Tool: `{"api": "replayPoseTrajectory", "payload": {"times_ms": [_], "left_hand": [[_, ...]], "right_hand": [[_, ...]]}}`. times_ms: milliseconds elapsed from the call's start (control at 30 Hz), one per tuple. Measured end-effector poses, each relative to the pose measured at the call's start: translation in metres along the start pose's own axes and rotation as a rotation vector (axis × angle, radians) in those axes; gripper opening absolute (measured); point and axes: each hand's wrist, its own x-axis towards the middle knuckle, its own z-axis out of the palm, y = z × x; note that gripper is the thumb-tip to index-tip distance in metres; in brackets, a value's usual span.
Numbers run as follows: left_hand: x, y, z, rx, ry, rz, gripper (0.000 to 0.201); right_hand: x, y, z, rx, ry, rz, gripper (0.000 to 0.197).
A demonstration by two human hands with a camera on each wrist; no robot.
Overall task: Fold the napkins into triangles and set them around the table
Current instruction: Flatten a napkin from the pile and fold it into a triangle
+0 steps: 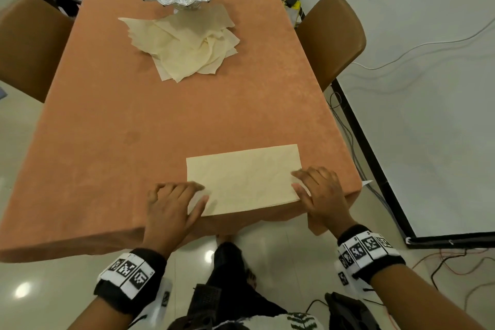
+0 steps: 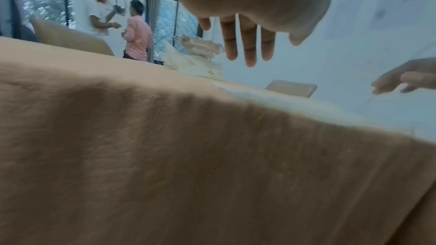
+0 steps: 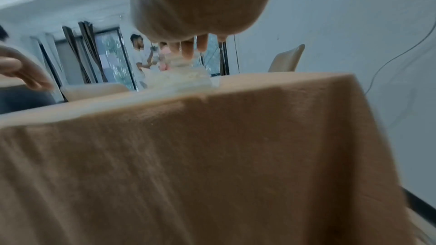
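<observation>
a cream napkin (image 1: 242,179) lay flat as a rectangle, apparently folded, at the near edge; a loose pile of napkins (image 1: 184,43) sat farther back.

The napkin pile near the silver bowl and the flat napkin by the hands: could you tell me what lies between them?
Only bare orange tablecloth lies between the napkin pile and the flat napkin, as the head view shows.

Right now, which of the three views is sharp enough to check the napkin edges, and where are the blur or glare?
Head view: sharp, even light; napkin edges crisp, glare only on the floor. Left wrist: tablecloth fills the frame, soft, left hand blurred close up. Right wrist: motion-smeared, dim, right hand out of focus.
</observation>
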Motion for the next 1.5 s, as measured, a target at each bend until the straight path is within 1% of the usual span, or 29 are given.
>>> {"api": "replayPoseTrajectory", "payload": {"times_ms": [33,67,100,167,200,267,300,333,400,433,500,600,667,700,733,767,800,833,900,967,1033,1133,1233,1267,1333,1400,1433,1500], "left_hand": [[0.01,0.008,0.0,-0.038,0.026,-0.04,0.034],[0.02,0.016,0.003,-0.074,0.024,-0.071,0.035],[0.03,0.024,0.009,-0.099,-0.006,-0.096,0.038],[0.049,0.04,0.025,-0.115,-0.125,-0.138,0.049],[0.055,0.046,0.034,-0.109,-0.197,-0.157,0.056],[0.06,0.051,0.052,-0.082,-0.341,-0.196,0.07],[0.06,0.05,0.061,-0.069,-0.388,-0.219,0.073],[0.059,0.047,0.068,-0.061,-0.409,-0.238,0.074],[0.054,0.042,0.075,-0.048,-0.396,-0.251,0.073],[0.053,0.04,0.076,-0.045,-0.386,-0.252,0.072],[0.052,0.039,0.076,-0.046,-0.38,-0.261,0.071],[0.052,0.04,0.075,-0.049,-0.368,-0.268,0.069],[0.052,0.04,0.075,-0.043,-0.372,-0.266,0.068],[0.051,0.039,0.076,-0.042,-0.374,-0.265,0.068],[0.051,0.039,0.077,-0.04,-0.372,-0.266,0.067],[0.051,0.039,0.078,-0.037,-0.365,-0.266,0.067],[0.051,0.039,0.079,-0.036,-0.355,-0.265,0.067],[0.051,0.04,0.079,-0.035,-0.35,-0.264,0.067],[0.051,0.039,0.08,-0.026,-0.351,-0.265,0.067],[0.051,0.039,0.08,-0.018,-0.348,-0.27,0.068],[0.052,0.041,0.08,-0.014,-0.351,-0.277,0.068],[0.052,0.041,0.078,-0.016,-0.393,-0.294,0.07],[0.059,0.048,0.071,-0.034,-0.417,-0.325,0.072],[0.063,0.056,0.069,-0.048,-0.397,-0.313,0.071],[0.074,0.076,0.071,-0.076,-0.357,-0.239,0.069],[0.081,0.094,0.079,-0.085,-0.389,-0.207,0.069],[0.082,0.096,0.084,-0.077,-0.422,-0.222,0.07],[0.076,0.088,0.088,-0.046,-0.445,-0.264,0.069]], "right_hand": [[0.011,-0.009,0.003,0.041,0.015,0.047,0.032],[0.022,-0.019,0.008,0.074,0.013,0.084,0.03],[0.033,-0.029,0.016,0.099,-0.008,0.109,0.03],[0.056,-0.05,0.031,0.107,-0.086,0.14,0.034],[0.065,-0.059,0.04,0.103,-0.153,0.155,0.037],[0.076,-0.074,0.055,0.09,-0.353,0.199,0.045],[0.077,-0.078,0.063,0.076,-0.452,0.228,0.05],[0.076,-0.08,0.07,0.058,-0.521,0.256,0.055],[0.069,-0.076,0.077,-0.007,-0.572,0.276,0.066],[0.064,-0.069,0.079,-0.033,-0.574,0.283,0.071],[0.056,-0.047,0.074,-0.055,-0.553,0.329,0.071],[0.048,-0.003,0.055,-0.107,-0.552,0.484,0.065],[0.049,0.01,0.044,-0.126,-0.554,0.577,0.065],[0.051,0.006,0.043,-0.125,-0.524,0.577,0.065],[0.056,-0.006,0.044,-0.104,-0.478,0.532,0.065],[0.061,-0.024,0.049,-0.064,-0.438,0.454,0.065],[0.064,-0.046,0.056,-0.016,-0.437,0.37,0.065],[0.065,-0.065,0.064,0.019,-0.473,0.302,0.064],[0.062,-0.084,0.077,0.023,-0.553,0.253,0.065],[0.056,-0.07,0.08,-0.008,-0.553,0.289,0.065],[0.048,-0.044,0.075,-0.032,-0.516,0.326,0.066],[0.043,-0.016,0.065,-0.061,-0.527,0.322,0.069],[0.045,-0.011,0.062,-0.061,-0.532,0.292,0.071],[0.045,-0.011,0.063,-0.055,-0.529,0.292,0.07],[0.042,-0.013,0.066,-0.045,-0.496,0.3,0.068],[0.041,-0.013,0.067,-0.046,-0.476,0.309,0.066],[0.041,-0.012,0.068,-0.05,-0.47,0.309,0.066],[0.04,-0.013,0.068,-0.065,-0.458,0.303,0.065]]}}
